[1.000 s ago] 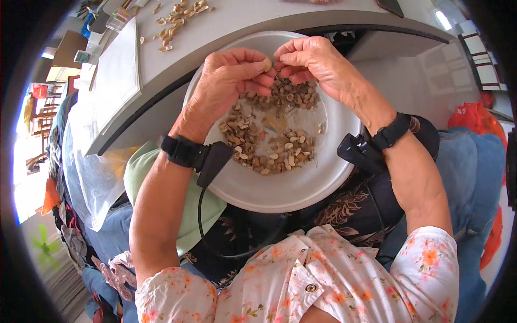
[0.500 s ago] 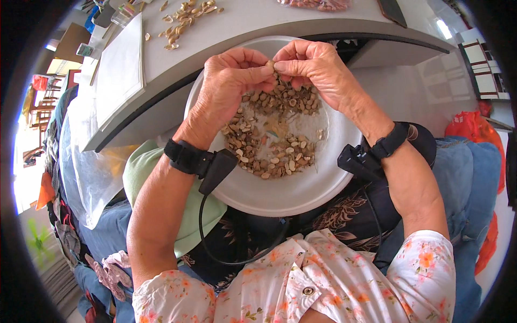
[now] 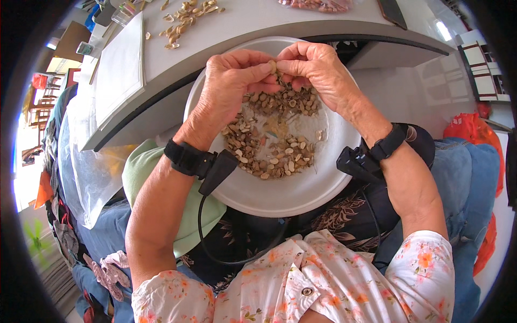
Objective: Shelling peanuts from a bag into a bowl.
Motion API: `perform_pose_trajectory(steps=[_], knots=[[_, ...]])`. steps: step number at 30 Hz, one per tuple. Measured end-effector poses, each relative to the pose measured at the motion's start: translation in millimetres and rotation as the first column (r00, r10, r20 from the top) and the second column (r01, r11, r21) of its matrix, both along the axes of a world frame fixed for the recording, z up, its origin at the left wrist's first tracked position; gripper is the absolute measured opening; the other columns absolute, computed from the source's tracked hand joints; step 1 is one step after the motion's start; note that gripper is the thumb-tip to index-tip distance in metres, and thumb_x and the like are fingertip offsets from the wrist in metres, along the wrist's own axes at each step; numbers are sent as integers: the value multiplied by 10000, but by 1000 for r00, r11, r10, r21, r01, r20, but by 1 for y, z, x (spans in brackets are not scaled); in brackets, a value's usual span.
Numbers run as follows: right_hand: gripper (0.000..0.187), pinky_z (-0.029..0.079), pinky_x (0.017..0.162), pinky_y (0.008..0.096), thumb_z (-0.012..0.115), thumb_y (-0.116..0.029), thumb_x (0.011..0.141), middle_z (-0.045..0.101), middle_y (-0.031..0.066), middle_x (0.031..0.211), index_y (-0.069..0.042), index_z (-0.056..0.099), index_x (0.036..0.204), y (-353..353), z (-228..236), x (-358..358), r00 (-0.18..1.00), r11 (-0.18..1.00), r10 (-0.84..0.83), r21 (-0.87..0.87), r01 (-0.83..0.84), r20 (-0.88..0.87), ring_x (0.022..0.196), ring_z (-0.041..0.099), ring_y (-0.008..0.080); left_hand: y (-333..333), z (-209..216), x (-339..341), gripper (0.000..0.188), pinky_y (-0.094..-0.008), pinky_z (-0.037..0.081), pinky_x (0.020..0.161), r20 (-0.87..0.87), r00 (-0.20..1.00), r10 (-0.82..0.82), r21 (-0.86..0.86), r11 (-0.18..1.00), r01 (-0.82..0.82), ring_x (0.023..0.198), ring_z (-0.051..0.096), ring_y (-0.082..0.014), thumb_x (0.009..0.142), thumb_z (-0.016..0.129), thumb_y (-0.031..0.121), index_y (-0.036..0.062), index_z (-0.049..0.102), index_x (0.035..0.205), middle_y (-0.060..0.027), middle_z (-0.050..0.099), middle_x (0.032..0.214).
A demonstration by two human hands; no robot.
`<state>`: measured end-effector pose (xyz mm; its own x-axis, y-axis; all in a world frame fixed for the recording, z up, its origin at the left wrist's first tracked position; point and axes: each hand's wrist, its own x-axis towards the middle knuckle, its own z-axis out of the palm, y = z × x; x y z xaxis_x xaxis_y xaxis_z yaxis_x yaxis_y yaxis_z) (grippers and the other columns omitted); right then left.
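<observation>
Both my hands meet over the far part of a wide white basin (image 3: 269, 199). A small tan peanut (image 3: 273, 67) is pinched at the fingertips between my left hand (image 3: 230, 81) and my right hand (image 3: 318, 67), both with closed fingers. My fingers hide part of it, so I cannot tell whether its shell is cracked. Below them, the basin holds many peanuts and pieces of shell (image 3: 283, 156), brown and pale, with bits of dry debris. They lie mostly along the left, far and near parts of its floor.
Beyond the basin is a pale table (image 3: 247, 19) with a curved dark edge. On it lie loose peanuts or shells (image 3: 186, 24), white papers (image 3: 121, 70), a clear bag of reddish kernels (image 3: 318, 4) and a dark flat object (image 3: 392, 12). Green cloth (image 3: 153, 177) is beside my left forearm.
My hands stay together over the basin and have shifted very slightly, fingers still pinching the peanut. The basin's contents look the same.
</observation>
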<state>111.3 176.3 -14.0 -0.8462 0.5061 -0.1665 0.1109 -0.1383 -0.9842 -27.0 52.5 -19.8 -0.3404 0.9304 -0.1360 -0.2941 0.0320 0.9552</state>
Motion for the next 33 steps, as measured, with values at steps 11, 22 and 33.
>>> perform_pose_trajectory(steps=[11,22,33], knots=[[295,534,633,215,680,-234,832,653,58,810,19,634,978,-7,1,-2,992,992,123,-14,-123,-27,724,632,104,0,8,9,105,-237,532,649,-234,971,42,-17,999,-47,692,622,-119,833,578,1,-63,620,904,-76,640,785],[227,534,577,202,683,-124,818,666,79,778,43,651,968,-15,3,-5,994,994,102,38,-101,-28,628,627,95,-1,2,17,66,-221,503,582,-312,938,149,7,988,-155,638,592,-96,810,561,-34,-65,605,847,-58,624,724],[215,527,557,202,716,-94,780,658,81,729,58,653,919,-17,0,-5,997,996,56,70,-52,-59,600,615,89,-3,7,25,74,-218,496,642,-230,963,142,34,990,-138,703,598,-90,797,579,-38,-48,608,864,-48,630,771]])
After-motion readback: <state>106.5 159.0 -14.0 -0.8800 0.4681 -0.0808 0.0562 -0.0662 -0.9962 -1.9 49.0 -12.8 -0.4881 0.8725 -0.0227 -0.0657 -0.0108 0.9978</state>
